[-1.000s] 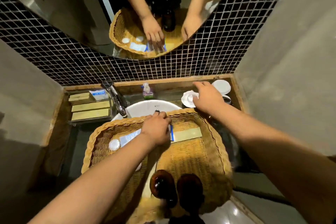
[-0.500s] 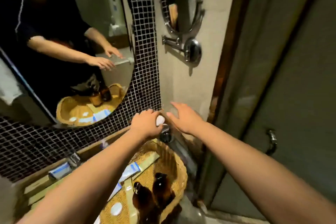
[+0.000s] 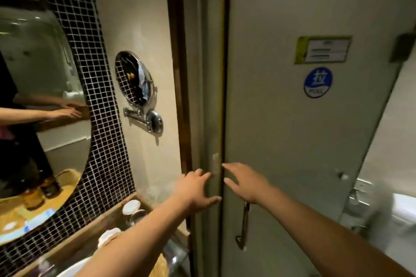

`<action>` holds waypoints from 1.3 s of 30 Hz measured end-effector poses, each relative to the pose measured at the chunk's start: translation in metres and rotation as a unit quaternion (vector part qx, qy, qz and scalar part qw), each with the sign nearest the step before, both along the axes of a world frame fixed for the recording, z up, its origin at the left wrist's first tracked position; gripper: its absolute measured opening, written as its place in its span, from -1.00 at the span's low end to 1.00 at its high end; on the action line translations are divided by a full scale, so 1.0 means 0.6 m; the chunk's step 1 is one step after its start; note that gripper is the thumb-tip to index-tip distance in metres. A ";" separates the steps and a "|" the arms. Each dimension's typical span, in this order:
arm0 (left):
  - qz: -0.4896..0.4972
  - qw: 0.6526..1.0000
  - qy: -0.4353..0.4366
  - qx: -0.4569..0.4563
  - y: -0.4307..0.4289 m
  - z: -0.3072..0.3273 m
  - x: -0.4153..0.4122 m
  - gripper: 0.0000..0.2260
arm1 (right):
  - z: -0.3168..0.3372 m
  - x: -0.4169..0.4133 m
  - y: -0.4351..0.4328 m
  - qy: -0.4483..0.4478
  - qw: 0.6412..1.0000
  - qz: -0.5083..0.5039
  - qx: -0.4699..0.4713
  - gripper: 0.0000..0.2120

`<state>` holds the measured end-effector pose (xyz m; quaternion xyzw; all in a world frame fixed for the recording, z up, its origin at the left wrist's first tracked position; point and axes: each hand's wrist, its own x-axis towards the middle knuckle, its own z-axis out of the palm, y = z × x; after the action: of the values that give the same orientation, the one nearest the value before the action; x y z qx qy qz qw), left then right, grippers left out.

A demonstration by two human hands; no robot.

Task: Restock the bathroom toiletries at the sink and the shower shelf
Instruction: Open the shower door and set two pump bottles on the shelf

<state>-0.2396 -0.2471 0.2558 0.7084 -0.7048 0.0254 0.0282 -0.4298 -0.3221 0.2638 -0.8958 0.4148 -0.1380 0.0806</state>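
My left hand point(image 3: 194, 190) and my right hand point(image 3: 246, 183) reach forward side by side, fingers spread, holding nothing. They hover at the left edge of a frosted glass shower door point(image 3: 292, 141), just above its metal pull handle point(image 3: 244, 227). At the bottom left, the sink counter point(image 3: 90, 229) carries capped white cups point(image 3: 131, 208) and a white dish point(image 3: 110, 235). A sliver of the wicker basket point(image 3: 161, 265) shows under my left forearm. The large mirror point(image 3: 33, 96) reflects the basket with brown bottles and packets.
A round magnifying mirror point(image 3: 135, 81) on a chrome arm sticks out from the wall left of the wooden door frame point(image 3: 177, 96). The door carries a blue "pull" sticker point(image 3: 317, 82) and a notice label point(image 3: 323, 49). Black mosaic tile surrounds the large mirror.
The view has swung right from the basket on the sink to the shower door. My left hand held a small white item half a second ago; now both hands are spread and hold nothing.
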 end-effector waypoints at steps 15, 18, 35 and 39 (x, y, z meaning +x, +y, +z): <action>-0.015 0.994 0.031 0.108 -0.073 -0.157 -0.198 -0.21 | -0.220 -0.151 -0.068 -0.040 0.962 -0.139 0.232 -0.45; 0.005 0.994 0.040 0.106 -0.091 -0.175 -0.204 -0.23 | -0.233 -0.143 -0.076 -0.068 0.955 -0.117 0.262 -0.45; 0.042 0.988 0.085 0.124 -0.102 -0.219 -0.212 0.04 | -0.293 -0.068 -0.100 -0.192 0.913 -0.135 0.334 -0.74; 0.039 0.988 0.061 0.134 -0.097 -0.217 -0.210 -0.01 | -0.292 -0.065 -0.101 -0.207 0.901 -0.146 0.353 -0.82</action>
<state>-0.3658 -0.3055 0.1256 0.7331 -0.6705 -0.1114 -0.0257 -0.4687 -0.3829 0.0886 -0.6894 0.5364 -0.1747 0.4545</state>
